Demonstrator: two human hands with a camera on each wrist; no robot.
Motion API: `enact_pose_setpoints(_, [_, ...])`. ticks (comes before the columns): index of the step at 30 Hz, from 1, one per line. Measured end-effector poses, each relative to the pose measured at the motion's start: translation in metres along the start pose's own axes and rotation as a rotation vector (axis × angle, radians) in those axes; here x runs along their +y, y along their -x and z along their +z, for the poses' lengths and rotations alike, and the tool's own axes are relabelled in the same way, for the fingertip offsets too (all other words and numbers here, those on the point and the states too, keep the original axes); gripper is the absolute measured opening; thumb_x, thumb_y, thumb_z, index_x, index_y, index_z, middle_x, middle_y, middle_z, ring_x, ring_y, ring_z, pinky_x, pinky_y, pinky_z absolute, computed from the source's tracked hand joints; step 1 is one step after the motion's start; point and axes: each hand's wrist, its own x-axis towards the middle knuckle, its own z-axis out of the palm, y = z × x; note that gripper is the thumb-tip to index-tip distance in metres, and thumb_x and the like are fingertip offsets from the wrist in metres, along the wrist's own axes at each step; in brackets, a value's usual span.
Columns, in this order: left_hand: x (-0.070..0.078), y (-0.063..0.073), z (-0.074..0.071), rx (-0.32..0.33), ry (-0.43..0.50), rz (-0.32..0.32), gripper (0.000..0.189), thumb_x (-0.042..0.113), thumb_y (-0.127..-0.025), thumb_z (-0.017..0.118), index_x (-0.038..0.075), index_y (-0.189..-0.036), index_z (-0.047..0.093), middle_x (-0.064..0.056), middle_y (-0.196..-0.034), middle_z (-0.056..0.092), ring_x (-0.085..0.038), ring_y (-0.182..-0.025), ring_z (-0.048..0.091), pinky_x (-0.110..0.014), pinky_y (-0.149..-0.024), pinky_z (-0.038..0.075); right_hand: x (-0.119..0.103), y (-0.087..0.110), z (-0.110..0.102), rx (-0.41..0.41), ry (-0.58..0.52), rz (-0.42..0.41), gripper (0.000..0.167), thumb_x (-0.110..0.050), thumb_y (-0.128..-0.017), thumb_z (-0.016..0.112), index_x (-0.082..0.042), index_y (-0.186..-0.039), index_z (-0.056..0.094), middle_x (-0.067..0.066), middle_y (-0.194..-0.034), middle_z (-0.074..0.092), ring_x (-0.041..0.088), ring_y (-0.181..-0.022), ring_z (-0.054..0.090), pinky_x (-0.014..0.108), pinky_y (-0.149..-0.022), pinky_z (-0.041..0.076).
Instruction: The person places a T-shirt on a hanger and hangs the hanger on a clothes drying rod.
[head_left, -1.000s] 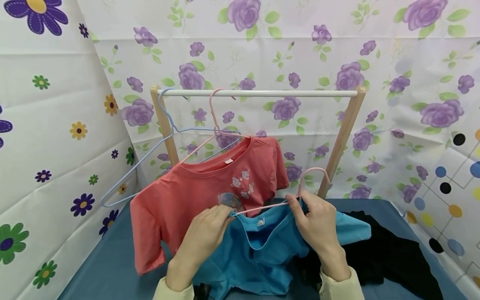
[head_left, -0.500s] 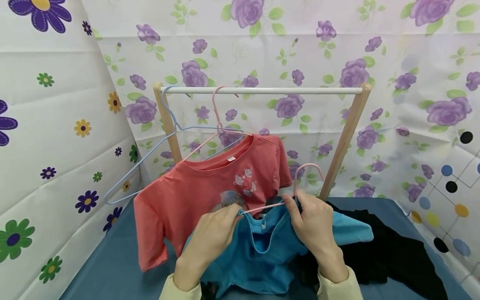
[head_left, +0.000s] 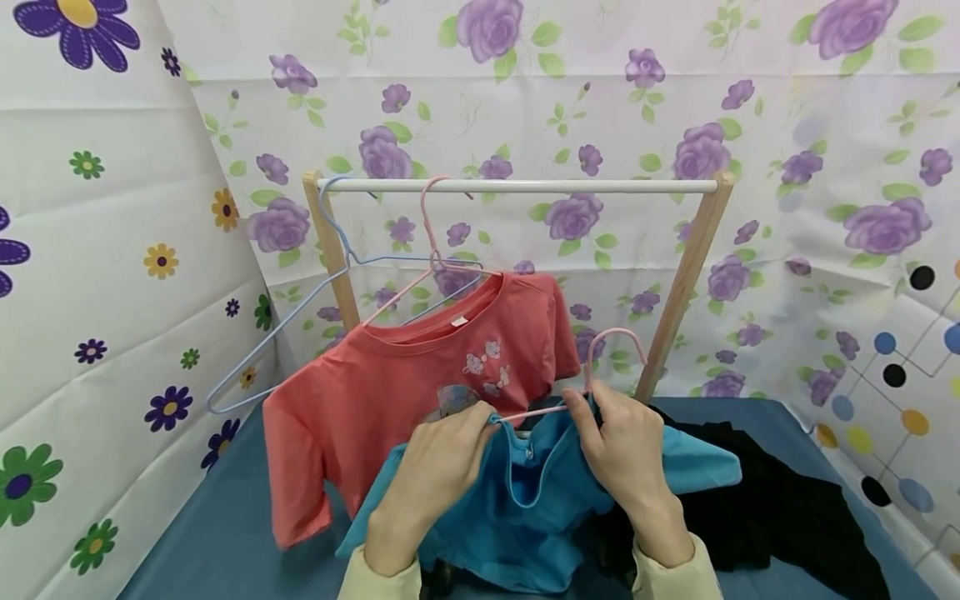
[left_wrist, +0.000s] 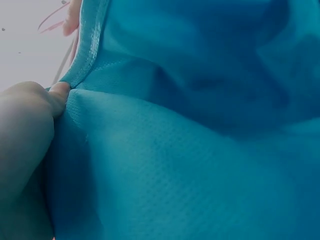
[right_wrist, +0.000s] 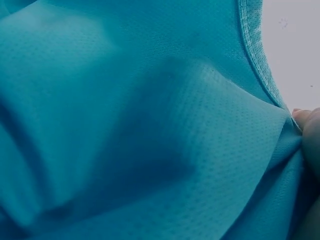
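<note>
A blue shirt [head_left: 517, 533] hangs between my two hands, its neckline towards me in the head view. My left hand [head_left: 435, 475] pinches the left side of the neckline; in the left wrist view the thumb [left_wrist: 60, 92] presses on the collar edge. The right hand [head_left: 626, 450] grips the other side of the collar together with a pink hanger [head_left: 536, 412]. The hanger's hook rises above that hand, and its bar crosses the neck opening. In the right wrist view the blue cloth [right_wrist: 200, 125] fills most of the picture, with fingertips at its edge.
A coral T-shirt [head_left: 420, 358] on a pink hanger [head_left: 427, 221] and a bare blue hanger [head_left: 281, 325] hang from the white rail [head_left: 540, 186] of a wooden-legged rack. Black clothing [head_left: 787, 508] lies at right on the blue surface [head_left: 217, 517].
My left hand has moved right, towards the right hand, with the collar. The blue shirt's left shoulder has spread out on the left, and less of the hanger bar shows.
</note>
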Motion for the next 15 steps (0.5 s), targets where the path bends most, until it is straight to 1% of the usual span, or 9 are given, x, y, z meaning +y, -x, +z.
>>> enact_pose_setpoints(5, [0.003, -0.0031, 0.0028, -0.005, 0.011, -0.015, 0.008, 0.021, -0.097, 0.063, 0.016, -0.101, 0.058, 0.011, -0.067, 0.049, -0.002, -0.056, 0.045, -0.018, -0.051, 0.04, 0.0005, -0.0002, -0.0006, -0.012, -0.006, 0.001, 0.051, -0.053, -0.102, 0.041, -0.017, -0.066, 0.04, -0.011, -0.055, 0.023, 0.002, -0.044, 0.021, 0.024, -0.039, 0.015])
enact_pose_setpoints(10, [0.0028, -0.0044, 0.005, 0.014, 0.002, -0.008, 0.007, 0.021, -0.097, 0.063, 0.016, -0.1, 0.058, 0.011, -0.066, 0.048, -0.002, -0.055, 0.044, -0.018, -0.048, 0.037, 0.0011, -0.0003, -0.0007, -0.034, -0.026, 0.0, 0.049, -0.051, -0.101, 0.043, -0.017, -0.066, 0.04, -0.012, -0.056, 0.023, 0.0, -0.044, 0.02, 0.023, -0.04, 0.016])
enact_pose_setpoints(15, [0.0004, -0.0041, 0.0045, 0.029, 0.013, -0.002, 0.007, 0.021, -0.097, 0.063, 0.016, -0.1, 0.059, 0.011, -0.066, 0.05, -0.002, -0.055, 0.045, -0.018, -0.05, 0.039, 0.0051, 0.0, -0.0033, -0.055, -0.076, -0.007, 0.046, -0.047, -0.103, 0.043, -0.019, -0.067, 0.04, -0.012, -0.057, 0.025, 0.001, -0.045, 0.023, 0.023, -0.04, 0.017])
